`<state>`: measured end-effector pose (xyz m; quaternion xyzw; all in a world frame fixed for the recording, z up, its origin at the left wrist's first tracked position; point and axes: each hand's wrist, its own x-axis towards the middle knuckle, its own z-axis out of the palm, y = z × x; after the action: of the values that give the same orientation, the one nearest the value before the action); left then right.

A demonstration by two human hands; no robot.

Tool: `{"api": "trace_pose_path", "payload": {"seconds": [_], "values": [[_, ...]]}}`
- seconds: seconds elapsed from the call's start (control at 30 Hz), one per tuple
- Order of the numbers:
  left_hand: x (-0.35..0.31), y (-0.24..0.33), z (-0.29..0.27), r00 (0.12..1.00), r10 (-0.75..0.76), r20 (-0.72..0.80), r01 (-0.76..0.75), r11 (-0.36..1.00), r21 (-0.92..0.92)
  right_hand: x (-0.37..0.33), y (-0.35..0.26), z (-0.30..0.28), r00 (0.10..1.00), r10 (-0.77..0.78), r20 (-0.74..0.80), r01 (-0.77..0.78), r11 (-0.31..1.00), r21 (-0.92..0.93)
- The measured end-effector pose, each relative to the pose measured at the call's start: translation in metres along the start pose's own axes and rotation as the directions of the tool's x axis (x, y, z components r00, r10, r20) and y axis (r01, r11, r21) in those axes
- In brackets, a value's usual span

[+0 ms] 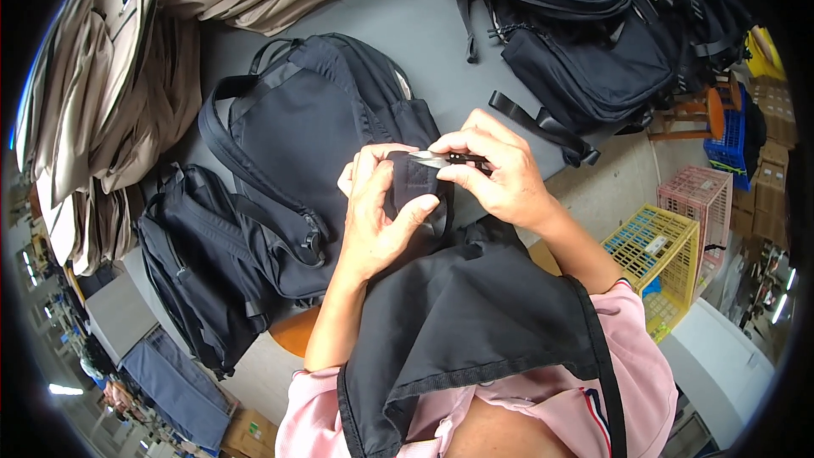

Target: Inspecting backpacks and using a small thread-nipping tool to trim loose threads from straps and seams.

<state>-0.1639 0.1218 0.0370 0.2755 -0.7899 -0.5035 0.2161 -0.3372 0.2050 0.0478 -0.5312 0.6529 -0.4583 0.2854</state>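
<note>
A dark backpack (297,131) lies on the grey table with its shoulder straps uppermost. At its right edge, my left hand (377,216) is closed around a stitched black fabric piece (415,178), the thumb on the near side; whether this is a strap end or a tab I cannot make out. My right hand (504,174) grips a small pair of thread snips (437,159), whose silver blades point left. Their tips meet the upper part of the stitched piece, close to my left fingertips. Whether a thread lies between the blades is too small to see.
Another dark backpack (199,263) leans at the table's left edge. Beige fabric pieces (144,93) are heaped at the far left, and more dark backpacks (585,51) at the far right. Yellow (653,246) and pink (708,191) plastic crates stand on the right. A black apron (475,314) covers my front.
</note>
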Motion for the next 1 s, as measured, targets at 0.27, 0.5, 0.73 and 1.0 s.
{"api": "trace_pose_path", "payload": {"seconds": [0.27, 0.5, 0.73, 1.0], "values": [[0.016, 0.007, -0.024, 0.993, 0.11, 0.043, -0.113, 0.991, 0.076, -0.016, -0.021, -0.008, 0.974, 0.12, -0.194, -0.052, 0.945, 0.322], [0.131, 0.017, -0.042, 0.922, 0.358, 0.147, -0.341, 0.575, 0.743, -0.002, -0.005, 0.002, 0.931, 0.287, -0.224, -0.178, 0.895, 0.41], [0.158, -0.028, -0.059, 0.963, 0.164, 0.213, -0.268, 0.525, 0.808, -0.017, 0.067, 0.003, 0.866, 0.482, -0.135, -0.383, 0.813, 0.439], [0.144, -0.051, -0.092, 0.971, 0.196, 0.133, -0.226, 0.591, 0.775, 0.032, 0.14, 0.042, 0.788, 0.609, 0.097, -0.614, 0.76, 0.212]]}}
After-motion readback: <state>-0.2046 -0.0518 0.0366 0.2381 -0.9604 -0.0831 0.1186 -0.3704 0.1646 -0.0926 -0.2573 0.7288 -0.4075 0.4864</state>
